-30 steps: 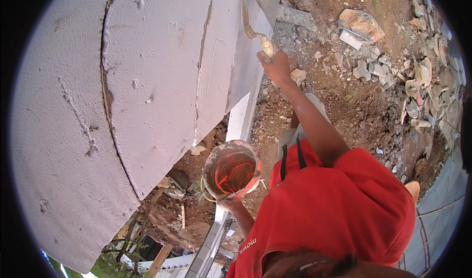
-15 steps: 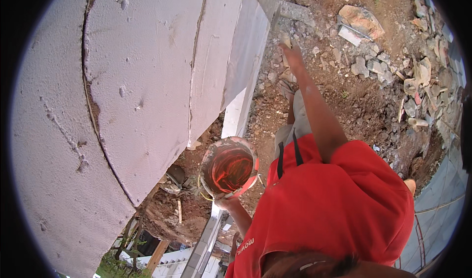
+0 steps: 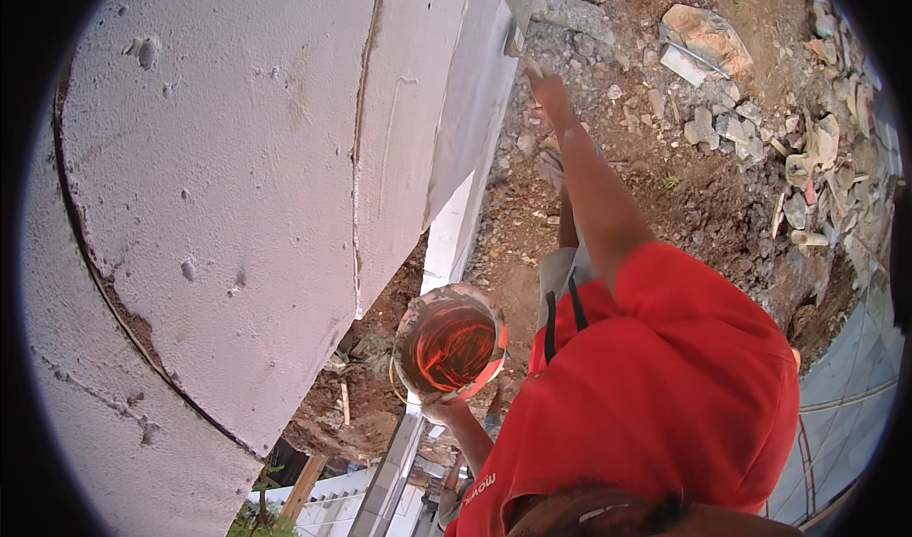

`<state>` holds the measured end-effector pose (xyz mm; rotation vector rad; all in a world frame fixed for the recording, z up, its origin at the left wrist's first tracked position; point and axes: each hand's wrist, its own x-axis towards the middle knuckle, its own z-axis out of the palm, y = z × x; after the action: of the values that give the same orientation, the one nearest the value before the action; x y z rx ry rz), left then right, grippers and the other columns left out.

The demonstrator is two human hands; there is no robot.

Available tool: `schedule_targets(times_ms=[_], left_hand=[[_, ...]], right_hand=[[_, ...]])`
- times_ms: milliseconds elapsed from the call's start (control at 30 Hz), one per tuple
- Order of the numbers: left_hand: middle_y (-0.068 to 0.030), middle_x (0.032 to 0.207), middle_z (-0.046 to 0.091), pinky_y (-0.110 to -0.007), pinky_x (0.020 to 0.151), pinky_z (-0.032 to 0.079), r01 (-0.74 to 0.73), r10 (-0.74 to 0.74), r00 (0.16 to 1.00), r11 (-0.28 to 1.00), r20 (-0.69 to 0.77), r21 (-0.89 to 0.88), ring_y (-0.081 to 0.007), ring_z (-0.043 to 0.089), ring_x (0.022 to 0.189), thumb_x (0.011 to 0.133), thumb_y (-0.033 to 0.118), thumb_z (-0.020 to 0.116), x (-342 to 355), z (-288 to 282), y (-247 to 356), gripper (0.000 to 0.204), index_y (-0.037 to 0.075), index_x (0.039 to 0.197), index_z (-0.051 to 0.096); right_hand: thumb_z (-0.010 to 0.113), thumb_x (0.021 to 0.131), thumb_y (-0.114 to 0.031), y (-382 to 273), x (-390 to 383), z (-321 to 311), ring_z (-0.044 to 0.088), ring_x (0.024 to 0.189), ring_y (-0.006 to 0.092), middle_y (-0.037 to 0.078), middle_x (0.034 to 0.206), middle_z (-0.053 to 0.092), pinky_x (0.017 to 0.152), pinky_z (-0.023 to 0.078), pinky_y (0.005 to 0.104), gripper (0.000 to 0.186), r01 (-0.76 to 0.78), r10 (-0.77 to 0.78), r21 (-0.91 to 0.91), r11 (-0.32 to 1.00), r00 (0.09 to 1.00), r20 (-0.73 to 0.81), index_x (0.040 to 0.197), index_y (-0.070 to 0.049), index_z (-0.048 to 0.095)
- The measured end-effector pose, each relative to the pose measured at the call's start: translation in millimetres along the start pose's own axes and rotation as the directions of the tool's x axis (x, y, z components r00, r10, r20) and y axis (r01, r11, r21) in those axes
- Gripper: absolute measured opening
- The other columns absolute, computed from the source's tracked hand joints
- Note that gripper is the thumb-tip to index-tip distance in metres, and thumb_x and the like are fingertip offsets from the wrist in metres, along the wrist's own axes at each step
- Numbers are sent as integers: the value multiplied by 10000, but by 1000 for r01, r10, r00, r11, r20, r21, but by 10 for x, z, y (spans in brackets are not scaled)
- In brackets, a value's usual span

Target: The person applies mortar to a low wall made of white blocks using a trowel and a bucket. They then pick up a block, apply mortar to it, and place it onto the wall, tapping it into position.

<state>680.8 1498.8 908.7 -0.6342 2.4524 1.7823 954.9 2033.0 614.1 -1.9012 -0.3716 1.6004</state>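
Observation:
My left hand (image 3: 445,410) is closed on the near lower rim of a red bucket (image 3: 501,347), its mouth facing up. Grey crust coats the rim, and the inside shows wet-looking red and dark streaks. A thin wire handle hangs at the bucket's left side. Stretched far forward, my right hand (image 3: 548,95) is closed around a short brush-like hand tool (image 3: 514,43); its exact kind is too small to make out. The tool's head meets the right edge of the pale wall (image 3: 275,157), near the smooth grey strip (image 3: 472,100).
A long dark crack (image 3: 114,304) curves across the wall. Broken stones (image 3: 727,129) and a crumpled sack (image 3: 708,38) lie on the earth at right. Below the bucket runs a narrow light-coloured ledge (image 3: 389,480). Blue-grey sheeting (image 3: 855,423) borders the lower right.
My right hand has moved forward and left, bringing the tool from over the ground to the wall's edge. The bucket has shifted slightly down and right in view, still in my left hand.

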Motion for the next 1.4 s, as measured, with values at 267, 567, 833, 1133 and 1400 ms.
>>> schedule_targets(times_ms=[267,567,833,1133,1400], left_hand=[[-94,997,658,-374,760,593,107,-107,994,994,-10,20,-290,682,842,526,24,536,-333,79,92,330,31,844,623],[-90,988,655,-370,800,584,78,-77,996,997,43,-17,-298,676,857,520,24,529,-73,-282,-171,325,38,834,613],[-108,1024,642,-391,862,567,-1,13,997,988,81,-152,-303,653,941,506,58,525,-212,-381,-330,294,50,797,566],[-29,764,544,-295,587,444,9,-80,965,962,-250,-273,-173,534,649,609,-93,471,-685,72,-325,216,76,734,520],[2,678,515,-256,479,388,13,-184,847,945,-498,-327,-114,472,538,649,-128,492,-934,225,-444,248,84,773,525]], right_hand=[[761,888,-483,169,49,11,653,567,237,128,721,671,456,495,395,508,-56,57,-83,995,998,8,930,18,685],[683,957,-429,314,195,-6,571,487,163,58,672,623,418,423,349,407,-285,306,-202,937,949,77,1119,-56,696],[738,921,-422,560,-91,-33,561,455,204,83,618,602,404,429,386,466,-96,97,-16,995,988,117,834,28,660],[641,963,-457,596,97,437,543,533,166,34,778,620,410,347,299,333,-372,386,-101,923,883,269,1119,-165,670],[648,932,-420,657,-481,-136,630,896,168,23,1017,666,738,499,388,345,-274,554,-543,794,694,459,1186,-190,684]])
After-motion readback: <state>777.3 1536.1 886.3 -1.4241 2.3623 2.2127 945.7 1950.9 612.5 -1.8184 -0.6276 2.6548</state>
